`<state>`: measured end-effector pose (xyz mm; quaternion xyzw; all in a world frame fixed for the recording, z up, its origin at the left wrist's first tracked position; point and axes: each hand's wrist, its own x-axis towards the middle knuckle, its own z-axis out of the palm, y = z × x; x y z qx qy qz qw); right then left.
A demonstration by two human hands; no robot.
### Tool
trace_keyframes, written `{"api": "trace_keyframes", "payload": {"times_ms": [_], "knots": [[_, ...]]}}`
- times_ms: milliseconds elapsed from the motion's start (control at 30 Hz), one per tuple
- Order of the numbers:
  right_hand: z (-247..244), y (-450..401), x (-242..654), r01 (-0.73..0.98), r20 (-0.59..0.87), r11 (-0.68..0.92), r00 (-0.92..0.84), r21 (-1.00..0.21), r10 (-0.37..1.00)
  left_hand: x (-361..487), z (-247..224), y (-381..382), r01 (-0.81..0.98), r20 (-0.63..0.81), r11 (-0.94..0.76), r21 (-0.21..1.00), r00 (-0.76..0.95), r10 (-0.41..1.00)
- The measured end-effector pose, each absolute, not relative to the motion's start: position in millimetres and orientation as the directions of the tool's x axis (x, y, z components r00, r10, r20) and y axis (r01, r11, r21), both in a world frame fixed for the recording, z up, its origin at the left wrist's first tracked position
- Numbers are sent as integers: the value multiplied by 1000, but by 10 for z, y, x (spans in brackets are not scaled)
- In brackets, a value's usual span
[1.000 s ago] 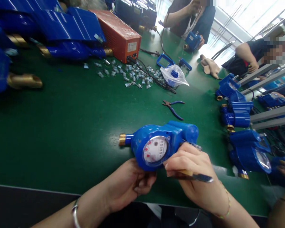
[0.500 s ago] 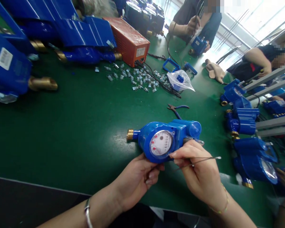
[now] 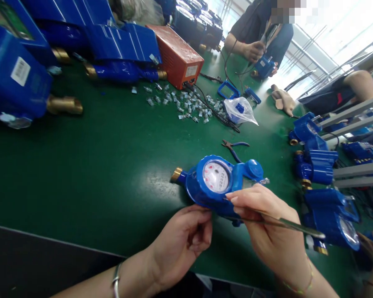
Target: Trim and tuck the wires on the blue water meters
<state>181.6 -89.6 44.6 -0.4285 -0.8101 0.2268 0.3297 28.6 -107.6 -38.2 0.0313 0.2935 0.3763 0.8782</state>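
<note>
1. The left hand [image 3: 182, 246] curls at the lower edge of the blue meter [image 3: 216, 198]; some of its fingertips are hidden, so I cannot tell whether they clamp it.
2. The right hand [image 3: 275, 242] closes its thumb and fingers on a slim tool [image 3: 307, 231], whose middle is partly covered by the fingers and whose tip is too small to make out.
3. That hand also hides part of the meter's lower right side.
4. Printing on the dial [image 3: 216, 176] is too blurred to read.
5. The meter is over the near part of the green table [image 3: 118, 165], just below the cutters [image 3: 234, 150]; whether it touches the tabletop is unclear.
6. It is glossy blue and tilted, with a threaded brass end [image 3: 176, 174] at left.
7. Its round dial is white with reddish marks, and a rounded blue cap [image 3: 254, 169] sits at upper right.
</note>
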Motion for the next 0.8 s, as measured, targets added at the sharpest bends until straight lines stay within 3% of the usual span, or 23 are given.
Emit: {"api": "trace_keyframes", "payload": {"times_ms": [300, 500, 800], "knots": [[418, -890, 1839, 686, 297, 254, -58, -681, 953, 266, -414, -1004, -622, -479, 753, 213, 605, 636], [440, -1065, 1633, 542, 325, 307, -65, -783, 944, 234, -468, -998, -578, -527, 781, 237, 599, 603], [363, -1137, 1532, 687, 357, 365, -161, -629, 920, 182, -497, -1027, -558, -517, 784, 271, 603, 608]]}}
